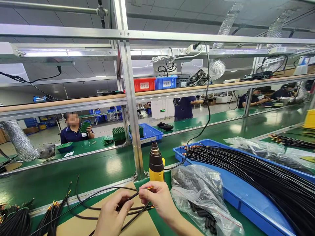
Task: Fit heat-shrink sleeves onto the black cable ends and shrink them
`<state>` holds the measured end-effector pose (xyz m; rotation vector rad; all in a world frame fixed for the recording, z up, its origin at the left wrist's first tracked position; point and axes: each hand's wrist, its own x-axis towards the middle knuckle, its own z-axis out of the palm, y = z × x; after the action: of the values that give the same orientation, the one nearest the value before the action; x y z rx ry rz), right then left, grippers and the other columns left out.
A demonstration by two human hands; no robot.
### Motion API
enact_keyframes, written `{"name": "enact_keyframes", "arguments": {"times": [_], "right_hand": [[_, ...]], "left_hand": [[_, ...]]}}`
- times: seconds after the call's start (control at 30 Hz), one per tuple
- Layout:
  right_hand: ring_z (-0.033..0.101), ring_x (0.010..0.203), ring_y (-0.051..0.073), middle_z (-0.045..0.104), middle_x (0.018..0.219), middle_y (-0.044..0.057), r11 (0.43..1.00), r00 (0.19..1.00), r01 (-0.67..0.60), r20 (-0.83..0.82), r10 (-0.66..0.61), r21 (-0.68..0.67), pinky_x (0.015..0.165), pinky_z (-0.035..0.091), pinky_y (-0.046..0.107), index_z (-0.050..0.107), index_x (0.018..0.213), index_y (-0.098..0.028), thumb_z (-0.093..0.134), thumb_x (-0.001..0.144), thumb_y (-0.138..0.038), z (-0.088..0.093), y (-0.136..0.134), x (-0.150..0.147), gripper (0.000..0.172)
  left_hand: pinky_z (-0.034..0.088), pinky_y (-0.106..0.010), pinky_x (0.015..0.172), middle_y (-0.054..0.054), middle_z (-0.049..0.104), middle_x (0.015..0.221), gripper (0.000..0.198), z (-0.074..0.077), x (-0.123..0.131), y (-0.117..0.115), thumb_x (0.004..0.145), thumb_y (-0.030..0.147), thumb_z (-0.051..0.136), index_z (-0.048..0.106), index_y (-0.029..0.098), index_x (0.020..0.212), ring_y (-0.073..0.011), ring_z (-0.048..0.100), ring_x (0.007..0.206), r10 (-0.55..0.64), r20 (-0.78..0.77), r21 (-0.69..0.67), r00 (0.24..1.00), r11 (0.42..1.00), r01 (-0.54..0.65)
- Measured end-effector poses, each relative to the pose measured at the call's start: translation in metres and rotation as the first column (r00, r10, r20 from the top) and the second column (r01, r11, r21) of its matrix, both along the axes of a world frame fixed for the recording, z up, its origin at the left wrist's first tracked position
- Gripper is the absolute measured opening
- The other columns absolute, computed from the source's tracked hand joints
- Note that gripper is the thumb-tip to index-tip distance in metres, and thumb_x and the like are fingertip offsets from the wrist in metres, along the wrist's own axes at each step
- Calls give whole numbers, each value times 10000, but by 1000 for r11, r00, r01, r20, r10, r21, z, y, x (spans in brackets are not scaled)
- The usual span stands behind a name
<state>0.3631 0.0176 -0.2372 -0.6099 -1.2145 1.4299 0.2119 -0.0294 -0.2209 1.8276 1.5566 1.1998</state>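
Both of my hands are closed on a black cable above the cardboard sheet. My left hand pinches it between thumb and fingers. Close to the cable's end, my right hand grips it, and coloured wire tips stick out past the fingers. More lengths of black cable curve across the cardboard beneath. A yellow and black heat gun stands upright just beyond my right hand. To the right, clear plastic bags hold short black tubes.
A long blue tray full of black cables fills the right side. Bundled cables lie at lower left. A metal post rises ahead, with a cord hanging beside it. Across the bench a co-worker holds a green board.
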Motion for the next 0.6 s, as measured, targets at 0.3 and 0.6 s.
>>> {"name": "enact_keyframes", "arguments": {"times": [0.3,0.6], "right_hand": [[538,497,100,599,544,7,998,984,62,-166,-65,-21,503,439,222,632,740,-126,747,558,-357,11,5,11,315],[423,466,62,534,514,-33,977,886,-202,438,153,68,436,303,171,661,640,-148,686,497,-203,-44,24,-20,156]], "left_hand": [[378,-201,541,5,568,608,173,25,9,16,739,335,563,618,185,673,-139,493,586,-11,-42,120,999,993,16],[382,-224,607,14,563,638,155,87,27,81,773,296,507,571,169,713,-132,511,630,-74,-169,316,983,940,125]]}}
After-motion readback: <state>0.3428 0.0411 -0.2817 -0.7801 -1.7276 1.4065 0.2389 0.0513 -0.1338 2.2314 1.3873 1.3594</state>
